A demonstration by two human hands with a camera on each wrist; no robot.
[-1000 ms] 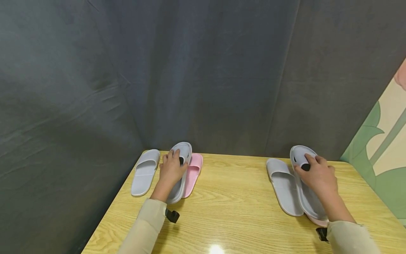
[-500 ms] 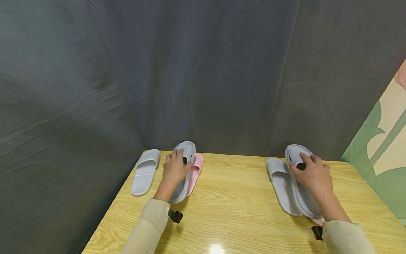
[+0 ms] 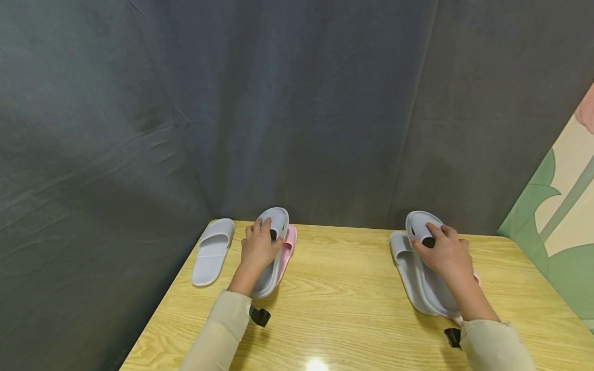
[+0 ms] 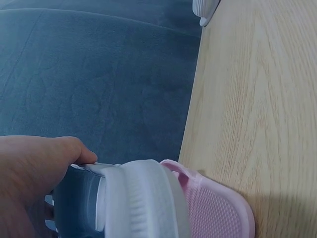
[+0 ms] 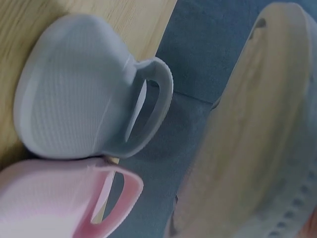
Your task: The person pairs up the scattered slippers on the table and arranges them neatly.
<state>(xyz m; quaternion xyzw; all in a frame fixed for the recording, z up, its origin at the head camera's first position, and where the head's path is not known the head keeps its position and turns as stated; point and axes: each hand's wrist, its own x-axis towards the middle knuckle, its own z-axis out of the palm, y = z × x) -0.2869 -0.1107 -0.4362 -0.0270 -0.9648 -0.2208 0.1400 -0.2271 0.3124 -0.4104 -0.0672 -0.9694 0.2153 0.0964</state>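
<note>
On the left, my left hand point(image 3: 261, 251) grips a light grey slipper point(image 3: 265, 285) by its strap, fingers over the top. That slipper overlaps a pink slipper point(image 3: 287, 247); the left wrist view shows the pink slipper point(image 4: 220, 210) lying on the table beside and below it. My right hand point(image 3: 446, 257) holds a matching grey slipper point(image 3: 432, 286) by the strap at the right. In the right wrist view this slipper's sole point(image 5: 242, 129) hangs raised and tilted. Beneath it lie a grey slipper point(image 5: 74, 89) and a pink slipper point(image 5: 44, 198), side by side. The fingertips are partly hidden.
Another grey slipper point(image 3: 213, 252) lies near the left edge of the wooden table point(image 3: 339, 299). A dark curtain point(image 3: 301, 113) hangs along the back and left. The table between the two hands shows bare wood. A painted wall point(image 3: 563, 226) stands on the right.
My right hand has moved left with its slipper, covering more of the grey slipper below and baring the pink one's right edge. The left hand has shifted slightly right with its slipper.
</note>
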